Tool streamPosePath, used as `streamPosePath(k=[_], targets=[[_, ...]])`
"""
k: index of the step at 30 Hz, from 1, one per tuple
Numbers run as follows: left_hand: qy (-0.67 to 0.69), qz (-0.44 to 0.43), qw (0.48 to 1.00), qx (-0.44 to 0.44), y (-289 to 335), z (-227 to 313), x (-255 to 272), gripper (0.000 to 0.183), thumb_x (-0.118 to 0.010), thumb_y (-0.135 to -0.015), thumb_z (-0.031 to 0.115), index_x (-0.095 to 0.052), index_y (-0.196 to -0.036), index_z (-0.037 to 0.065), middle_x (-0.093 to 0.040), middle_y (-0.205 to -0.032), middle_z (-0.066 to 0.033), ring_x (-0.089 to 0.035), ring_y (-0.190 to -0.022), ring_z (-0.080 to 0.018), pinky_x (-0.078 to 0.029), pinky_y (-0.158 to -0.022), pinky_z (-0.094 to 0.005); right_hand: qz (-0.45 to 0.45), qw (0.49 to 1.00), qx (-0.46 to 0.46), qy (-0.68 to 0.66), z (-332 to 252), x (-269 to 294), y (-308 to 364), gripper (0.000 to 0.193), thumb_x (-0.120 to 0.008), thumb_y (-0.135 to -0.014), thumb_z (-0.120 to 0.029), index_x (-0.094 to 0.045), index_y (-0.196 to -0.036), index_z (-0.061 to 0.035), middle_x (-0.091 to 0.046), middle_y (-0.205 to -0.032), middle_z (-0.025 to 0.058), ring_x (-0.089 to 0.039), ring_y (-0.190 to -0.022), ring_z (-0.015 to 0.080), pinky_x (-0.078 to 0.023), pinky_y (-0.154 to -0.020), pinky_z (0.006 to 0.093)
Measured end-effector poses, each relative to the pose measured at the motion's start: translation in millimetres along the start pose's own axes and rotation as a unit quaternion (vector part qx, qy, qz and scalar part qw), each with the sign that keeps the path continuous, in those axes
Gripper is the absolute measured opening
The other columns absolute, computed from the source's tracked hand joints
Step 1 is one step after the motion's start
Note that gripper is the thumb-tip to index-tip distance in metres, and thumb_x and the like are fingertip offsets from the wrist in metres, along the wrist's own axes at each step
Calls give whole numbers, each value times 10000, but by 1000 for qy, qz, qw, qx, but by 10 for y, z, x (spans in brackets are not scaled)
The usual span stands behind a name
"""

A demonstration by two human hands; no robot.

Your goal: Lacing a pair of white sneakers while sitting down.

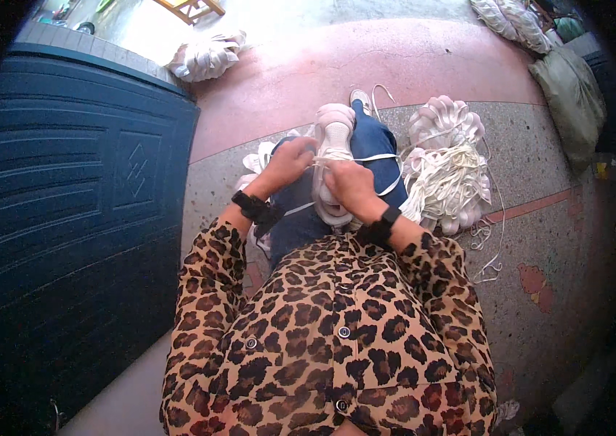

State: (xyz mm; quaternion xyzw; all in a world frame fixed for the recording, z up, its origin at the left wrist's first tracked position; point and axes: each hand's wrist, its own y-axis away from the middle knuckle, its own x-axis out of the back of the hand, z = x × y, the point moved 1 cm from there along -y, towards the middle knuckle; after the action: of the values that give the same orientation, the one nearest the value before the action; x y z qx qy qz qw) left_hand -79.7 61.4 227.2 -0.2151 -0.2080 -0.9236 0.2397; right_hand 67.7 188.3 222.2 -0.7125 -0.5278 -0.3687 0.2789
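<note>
Across my legs in blue jeans lies a bundle of white shoe parts [337, 136], seemingly soles stacked together. A thin white cord [377, 157] crosses the bundle and trails over my right thigh. My left hand [295, 161], slightly blurred, is closed at the bundle's left side, with cord at its fingertips. On top of the bundle my right hand [352, 186] is closed on the cord, its fingertips partly hidden. The two hands are close together but apart. Another stretch of cord runs out below my left wrist.
To my right on the floor lie a white stacked bundle [446, 120] and a tangled heap of white cords [446, 178]. More white pieces [256, 158] sit by my left leg. A dark blue panelled door [90, 189] stands left; a pale sack [569, 102] rests far right.
</note>
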Motion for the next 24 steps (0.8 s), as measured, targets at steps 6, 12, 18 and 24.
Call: streamPosePath(k=[6, 12, 18, 24], targets=[[146, 19, 986, 83, 46, 77, -32, 374, -582, -925, 144, -575, -1276, 12, -633, -875, -22, -572, -783, -95, -470, -706, -245, 38, 987, 89, 126, 40, -308, -87, 100, -578, -838, -133, -632, -813, -52, -658, -701, 133, -688, -664, 270, -530, -570, 382], [287, 13, 948, 138, 3, 313, -15, 398, -601, -899, 112, -565, -1285, 22, -616, -860, 7, -543, -749, -62, -437, -664, -205, -140, 989, 24, 36, -2, 63, -136, 110, -550, -847, -102, -633, -817, -36, -669, -765, 170, -705, -758, 317, -541, -622, 386], [280, -19, 945, 168, 15, -151, -16, 406, -613, -885, 91, -568, -1284, 34, -625, -882, -4, -568, -772, -97, -461, -685, -239, 95, 656, -33, -748, 773, 2089, 394, 151, -491, -990, -151, -533, -868, -72, -442, -704, 0, -451, -635, 143, -417, -663, 305], [-8, -13, 1000, 5, -205, -124, -191, 278, -616, -919, 160, -656, -1113, -34, -692, -952, -94, -632, -844, -169, -504, -785, -311, 196, 529, 90, -821, 1448, 3275, 1170, 284, -474, -952, -99, -351, -701, -149, -239, -570, -61, -224, -502, 79, -261, -613, 300]])
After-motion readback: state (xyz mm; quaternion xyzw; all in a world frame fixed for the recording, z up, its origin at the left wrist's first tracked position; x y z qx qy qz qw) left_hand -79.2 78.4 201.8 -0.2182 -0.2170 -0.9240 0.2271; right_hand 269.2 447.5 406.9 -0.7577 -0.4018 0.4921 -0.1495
